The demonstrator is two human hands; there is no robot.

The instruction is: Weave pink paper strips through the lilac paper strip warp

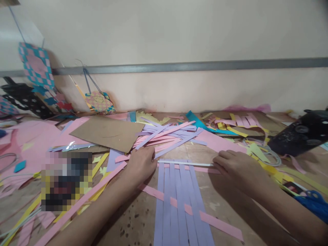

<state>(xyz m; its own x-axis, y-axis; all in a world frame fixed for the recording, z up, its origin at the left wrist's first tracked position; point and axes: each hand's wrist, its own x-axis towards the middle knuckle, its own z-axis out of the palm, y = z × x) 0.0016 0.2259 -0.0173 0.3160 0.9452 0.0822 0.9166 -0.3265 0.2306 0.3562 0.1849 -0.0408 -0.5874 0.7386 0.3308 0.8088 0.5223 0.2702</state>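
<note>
Several purple strips (167,212) lie side by side, running toward me on the table. Across their far ends stretches a thin white strip (187,163). My left hand (145,164) is closed at its left end, though the fingertips are partly hidden. The right end of the white strip is pinched in my right hand (228,165). Just under the white strip, a pink strip (202,169) crosses the purple ones. Nearer to me, another pink strip (221,223) is woven over and under them at a slant.
Loose pink and purple strips (166,135) are piled behind my hands, beside brown cardboard (107,133). Black tumblers (301,133) stand at both sides. Blue-handled scissors (311,200) lie at the right. Woven paper crafts (99,101) hang by the wall.
</note>
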